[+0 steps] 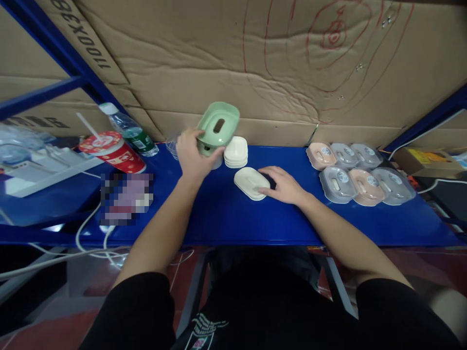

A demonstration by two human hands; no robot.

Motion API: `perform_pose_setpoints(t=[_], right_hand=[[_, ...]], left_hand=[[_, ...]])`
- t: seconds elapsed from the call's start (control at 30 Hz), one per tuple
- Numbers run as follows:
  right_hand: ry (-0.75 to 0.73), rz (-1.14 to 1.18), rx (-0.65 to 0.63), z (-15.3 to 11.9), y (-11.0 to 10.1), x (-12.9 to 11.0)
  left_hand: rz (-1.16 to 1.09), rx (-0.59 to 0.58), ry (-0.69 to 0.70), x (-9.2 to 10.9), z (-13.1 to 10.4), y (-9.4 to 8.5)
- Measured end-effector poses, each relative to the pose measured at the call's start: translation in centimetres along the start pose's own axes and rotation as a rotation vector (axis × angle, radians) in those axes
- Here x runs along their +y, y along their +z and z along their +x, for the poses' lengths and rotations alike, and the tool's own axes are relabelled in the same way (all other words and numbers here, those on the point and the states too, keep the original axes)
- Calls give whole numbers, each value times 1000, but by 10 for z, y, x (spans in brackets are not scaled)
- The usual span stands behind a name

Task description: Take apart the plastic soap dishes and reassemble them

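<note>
A green oval tray with a slot in its middle (226,115) is tilted up in my left hand (195,154), whose fingers grip its left edge. Below it, clear plastic pieces partly show behind that hand. My right hand (282,184) has its thumb and fingers around the right edge of a cream oval piece (250,182) lying on the blue table (233,223). Just behind that piece stands a small stack of cream square dishes (236,153).
Several lidded boxes, grey (337,183) and peach (367,186), stand in two rows on the right. At left are a red cup with a straw (118,150), a water bottle (133,131), a white power strip (47,170) and cables. Cardboard (204,63) rises behind the table.
</note>
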State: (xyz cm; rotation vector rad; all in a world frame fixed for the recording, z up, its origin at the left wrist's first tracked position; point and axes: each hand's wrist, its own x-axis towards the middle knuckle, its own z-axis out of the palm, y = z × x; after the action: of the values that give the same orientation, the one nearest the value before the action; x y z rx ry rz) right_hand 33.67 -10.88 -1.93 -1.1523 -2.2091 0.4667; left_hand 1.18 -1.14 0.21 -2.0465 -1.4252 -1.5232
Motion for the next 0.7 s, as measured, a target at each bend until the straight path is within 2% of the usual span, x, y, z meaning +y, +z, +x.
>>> perform_pose_setpoints(t=[0.1, 0.17, 0.33, 0.53, 0.7], right_hand=[[-35, -167, -233, -4, 2, 1], [-22, -204, -279, -5, 2, 3], [-54, -225, -283, -4, -2, 4], [-75, -229, -275, -2, -8, -3], [-103, -175, -241, 0, -9, -3]], left_hand=[[98, -6, -205, -22, 5, 0], [118, -35, -260, -32, 4, 3], [37, -106, -176, -41, 0, 12], [-15, -158, -104, -38, 0, 11], [44, -187, -102, -34, -1, 6]])
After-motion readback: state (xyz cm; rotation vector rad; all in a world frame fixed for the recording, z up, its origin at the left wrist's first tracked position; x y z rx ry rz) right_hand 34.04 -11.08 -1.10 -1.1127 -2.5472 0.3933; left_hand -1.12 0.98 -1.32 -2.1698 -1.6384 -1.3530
